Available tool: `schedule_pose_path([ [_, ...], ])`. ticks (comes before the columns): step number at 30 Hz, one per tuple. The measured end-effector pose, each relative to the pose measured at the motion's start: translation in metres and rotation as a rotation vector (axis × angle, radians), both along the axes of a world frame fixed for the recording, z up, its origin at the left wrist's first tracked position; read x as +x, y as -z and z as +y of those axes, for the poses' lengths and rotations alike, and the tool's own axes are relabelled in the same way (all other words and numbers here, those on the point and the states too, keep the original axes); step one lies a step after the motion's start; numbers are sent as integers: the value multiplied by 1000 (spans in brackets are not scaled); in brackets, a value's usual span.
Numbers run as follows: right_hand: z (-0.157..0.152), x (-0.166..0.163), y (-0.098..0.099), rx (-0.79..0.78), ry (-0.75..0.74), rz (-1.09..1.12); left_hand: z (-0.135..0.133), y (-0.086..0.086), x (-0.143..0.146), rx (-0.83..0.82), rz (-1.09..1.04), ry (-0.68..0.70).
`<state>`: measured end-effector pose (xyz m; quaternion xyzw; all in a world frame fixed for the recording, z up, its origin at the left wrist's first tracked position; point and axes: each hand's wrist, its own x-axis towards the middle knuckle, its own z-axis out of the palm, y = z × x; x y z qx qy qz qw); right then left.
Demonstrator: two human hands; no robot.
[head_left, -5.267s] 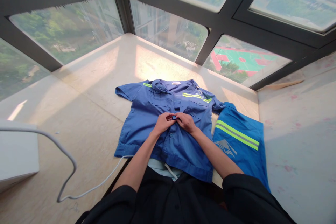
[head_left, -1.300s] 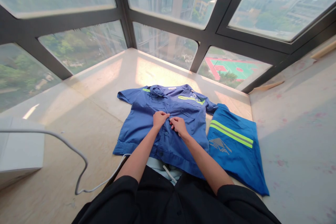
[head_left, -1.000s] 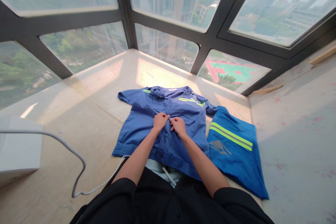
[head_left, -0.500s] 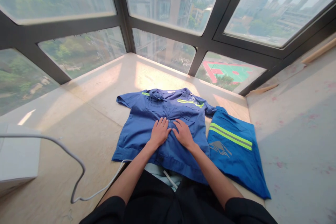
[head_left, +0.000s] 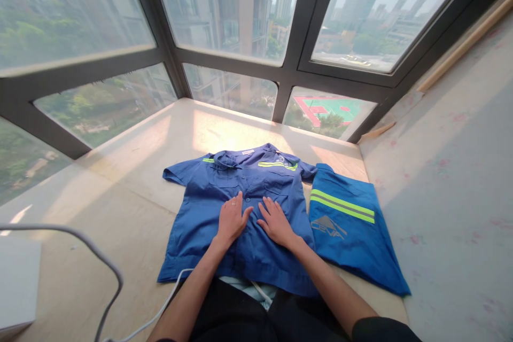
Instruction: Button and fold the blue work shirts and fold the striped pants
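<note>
Big windows (head_left: 218, 16) with dark frames (head_left: 292, 24) stand all along the back, and trees, tall buildings and a red and green ball court (head_left: 326, 109) show through them. A pale ledge (head_left: 120, 208) runs under the glass, with bright sun patches on it. On the right is a wall (head_left: 444, 197) with small pink flowers.

The blue shirt (head_left: 192, 224) lies spread out on the ledge, right in front of the person, with its collar toward the windows. Its sleeves are short, and a yellow stripe (head_left: 277, 165) crosses the right side of its chest. Just to its right lies a brighter blue folded cloth (head_left: 344, 248) with a wide yellow and gray band (head_left: 342, 206) and the word "CEVA". The shirt's right sleeve seems to touch it. A white box (head_left: 18, 283) sits far to the left, and a gray cord (head_left: 109, 260) bends near it.

The left hand (head_left: 231, 219) and the right hand (head_left: 276, 222) lie palm down on the middle of the shirt, side by side and apart, with fingers straight out. Up at the collar is a small white label (head_left: 248, 152). A thin ring (head_left: 233, 204) is on the left hand. A little round button (head_left: 247, 200) shows between the hands.
</note>
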<state>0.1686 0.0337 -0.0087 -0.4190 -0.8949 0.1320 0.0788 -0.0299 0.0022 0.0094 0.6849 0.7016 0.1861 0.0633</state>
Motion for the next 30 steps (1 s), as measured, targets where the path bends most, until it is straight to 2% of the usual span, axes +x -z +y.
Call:
schedule_pose_path([
  [3, -4, 0, -3, -19, 1, 15, 20, -6, -12, 49, -124, -129],
  [8, 2, 4, -10, -50, 2, 72, 81, -21, -39, 189, -293, -398],
  [10, 5, 6, -10, -34, 1, 105, 108, -33, -52, 220, -227, -474],
  [13, 3, 6, -6, 21, 3, 124, 147, -56, -71, 207, -19, -532],
  [16, -2, 4, 2, 97, 29, 119, 182, -72, -89, -36, 136, -460],
  [18, -5, 2, 5, 131, 41, 115, 203, -77, -99, -231, 157, -361],
  [20, -6, 2, 7, 144, 43, 110, 222, -78, -107, -336, 134, -313],
  [24, -7, 2, 8, 147, 56, 108, 251, -80, -116, -329, 85, -311],
  [30, -10, 1, 13, 172, 89, 146, 297, -99, -118, -115, -41, -391],
])
